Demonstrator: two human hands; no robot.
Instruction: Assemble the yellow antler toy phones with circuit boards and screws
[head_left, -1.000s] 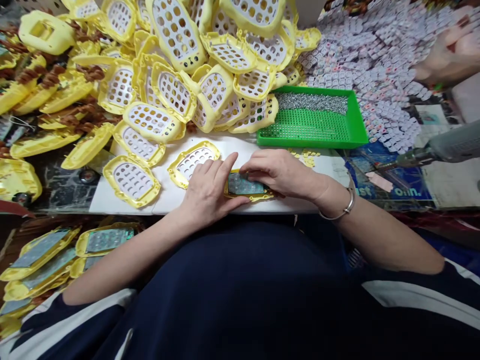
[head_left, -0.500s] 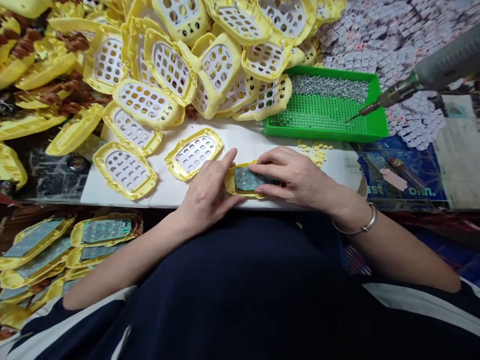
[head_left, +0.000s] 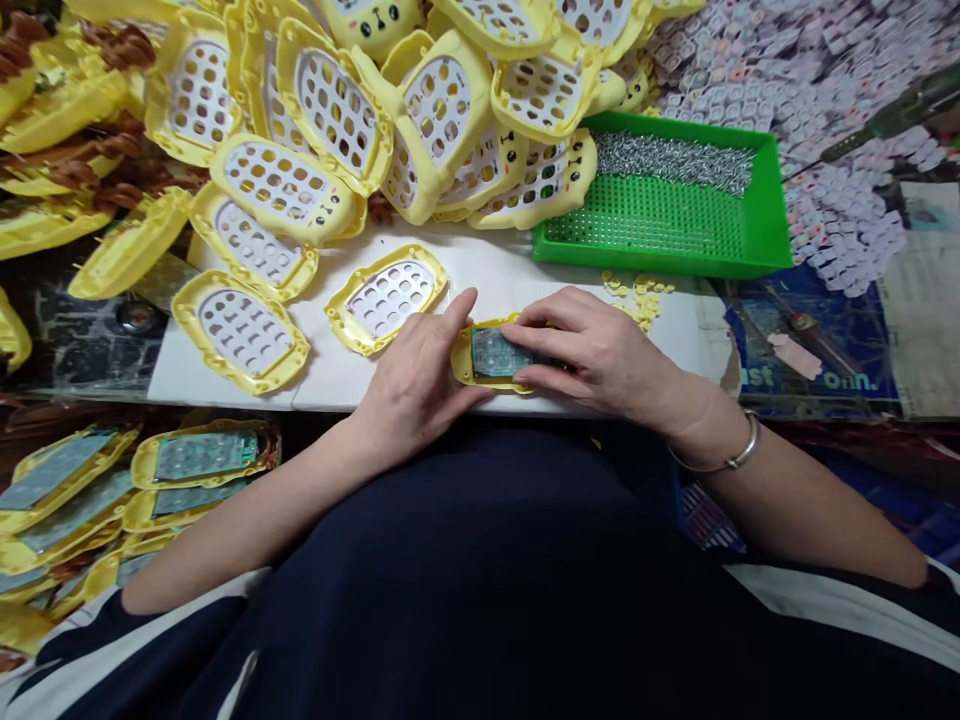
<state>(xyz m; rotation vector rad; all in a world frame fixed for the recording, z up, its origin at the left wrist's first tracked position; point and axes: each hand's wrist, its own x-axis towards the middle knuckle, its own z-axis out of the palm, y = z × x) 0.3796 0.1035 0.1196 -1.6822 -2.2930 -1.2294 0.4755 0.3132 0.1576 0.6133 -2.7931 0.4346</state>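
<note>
A yellow toy phone casing (head_left: 463, 368) lies on the white work surface in front of me, with a green circuit board (head_left: 491, 352) inside it. My left hand (head_left: 409, 378) closes around its left end, thumb along the near edge and index finger raised at the far side. Over the right end, my right hand (head_left: 600, 350) is closed on the casing, fingertips resting on the board. That end is hidden under my fingers. Just beyond my left hand is a yellow front cover (head_left: 341, 318) with a white keypad panel full of holes.
Many yellow covers (head_left: 442, 110) pile up at the back. A green basket (head_left: 660, 262) holds screws. Small yellow pieces (head_left: 643, 300) lie near my right hand. An electric screwdriver (head_left: 900, 120) hangs at right above white keys (head_left: 862, 250). Casings with boards (head_left: 202, 455) are stacked lower left.
The electric screwdriver has swung away to the right, off the green basket. My hands keep nearly the same hold on the casing. The view has shifted slightly.
</note>
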